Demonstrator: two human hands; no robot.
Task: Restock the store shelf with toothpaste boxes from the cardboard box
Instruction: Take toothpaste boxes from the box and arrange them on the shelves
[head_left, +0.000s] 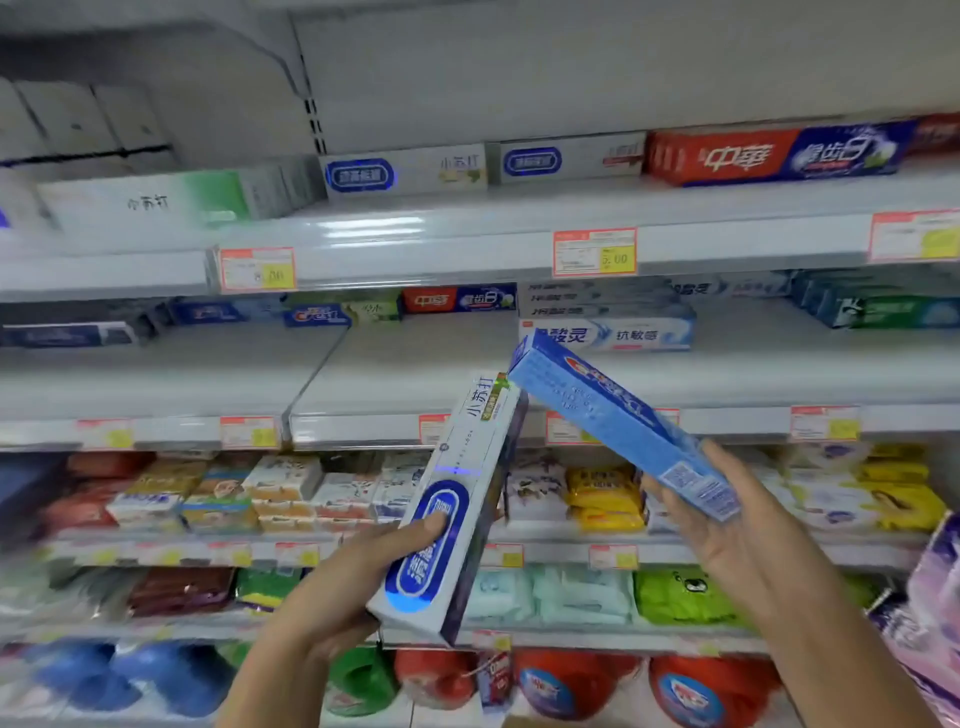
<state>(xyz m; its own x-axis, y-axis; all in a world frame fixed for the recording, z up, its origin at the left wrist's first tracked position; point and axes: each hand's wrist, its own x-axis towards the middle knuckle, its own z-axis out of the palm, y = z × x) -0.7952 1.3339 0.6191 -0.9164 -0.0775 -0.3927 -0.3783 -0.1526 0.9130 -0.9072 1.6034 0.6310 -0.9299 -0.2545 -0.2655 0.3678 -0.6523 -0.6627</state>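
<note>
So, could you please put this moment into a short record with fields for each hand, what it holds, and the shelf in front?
left hand: left hand grips the lower end of the white toothpaste box, thumb on its blue oval logo
right hand: right hand holds the blue toothpaste box by its barcode end
box poses: both tilted, top ends near each other; contact unclear
target shelf: middle shelf has bare space in front, stock at the back
cardboard box: not in view

def a shop, toiletries aisle: white metal shelves (519, 228) with red-and-yellow price tags (595, 252) on the edges, toothpaste boxes (722, 156) above the fingers (434, 522), soap packs (283, 478) behind them.
</note>
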